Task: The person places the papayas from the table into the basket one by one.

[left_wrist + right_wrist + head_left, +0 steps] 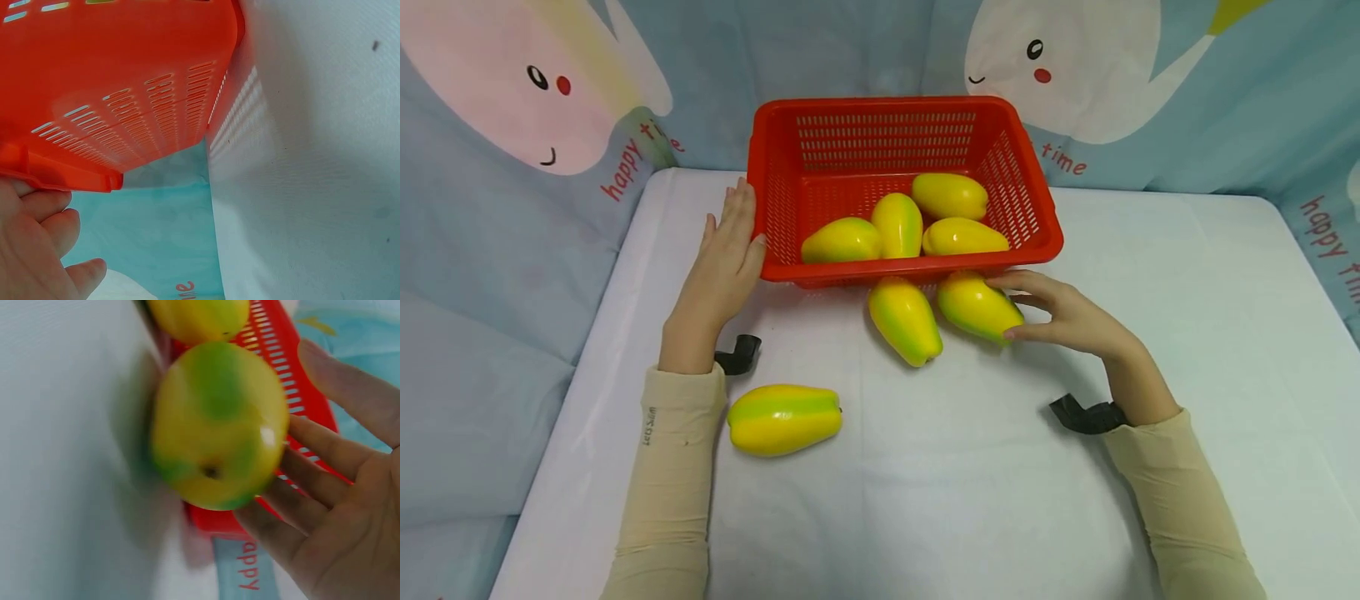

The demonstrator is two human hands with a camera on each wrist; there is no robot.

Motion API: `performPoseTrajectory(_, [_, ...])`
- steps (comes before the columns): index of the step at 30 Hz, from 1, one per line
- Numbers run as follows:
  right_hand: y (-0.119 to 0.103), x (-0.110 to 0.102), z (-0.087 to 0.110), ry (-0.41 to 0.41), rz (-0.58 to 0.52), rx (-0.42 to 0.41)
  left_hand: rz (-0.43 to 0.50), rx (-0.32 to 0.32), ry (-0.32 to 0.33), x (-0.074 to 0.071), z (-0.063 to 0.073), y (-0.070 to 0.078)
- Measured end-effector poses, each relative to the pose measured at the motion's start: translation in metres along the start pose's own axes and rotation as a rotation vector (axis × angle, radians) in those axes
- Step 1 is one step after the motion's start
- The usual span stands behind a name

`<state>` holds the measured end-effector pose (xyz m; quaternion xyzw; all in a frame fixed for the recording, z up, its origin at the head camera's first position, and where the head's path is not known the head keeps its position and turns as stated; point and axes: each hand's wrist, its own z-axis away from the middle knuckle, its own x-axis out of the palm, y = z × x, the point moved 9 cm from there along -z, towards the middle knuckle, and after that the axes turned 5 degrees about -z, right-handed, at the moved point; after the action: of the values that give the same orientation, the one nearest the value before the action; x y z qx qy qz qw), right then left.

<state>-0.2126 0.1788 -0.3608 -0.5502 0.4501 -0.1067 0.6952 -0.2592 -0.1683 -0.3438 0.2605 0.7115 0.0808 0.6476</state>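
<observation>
My left hand [718,258] lies against the left side of the red plastic basket [906,268], fingers nearly straight. In the left wrist view its fingers [47,206] touch the underside of the rim. My right hand [1067,315] is at the right side of a yellow-green papaya [977,307] on the table before the basket. Its fingers reach beside the fruit, partly hidden behind it in the right wrist view, where the thumb [350,387] stands apart from the papaya [219,431]. A second papaya [906,321] lies just left of that one.
Several papayas [951,196] lie inside the basket, toward its front and right. Another papaya [785,420] rests on the white table [925,500] beside the left forearm. Black wrist mounts [1086,414] stick out at both cuffs. A blue printed curtain [850,50] hangs behind the table.
</observation>
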Motion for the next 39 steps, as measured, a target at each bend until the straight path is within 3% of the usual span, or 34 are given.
performPoseTrajectory(9, [0.019, 0.012, -0.009, -0.031, -0.054, 0.082, 0.004, 0.008, 0.007, -0.001, 0.000, 0.000])
performPoseTrajectory(20, [0.029, 0.015, -0.011, 0.010, -0.061, 0.193, 0.009, 0.007, 0.010, -0.002, 0.000, 0.000])
performPoseTrajectory(39, [0.020, 0.003, -0.006, 0.061, 0.042, 0.176, 0.016, 0.019, 0.011, -0.001, 0.000, 0.001])
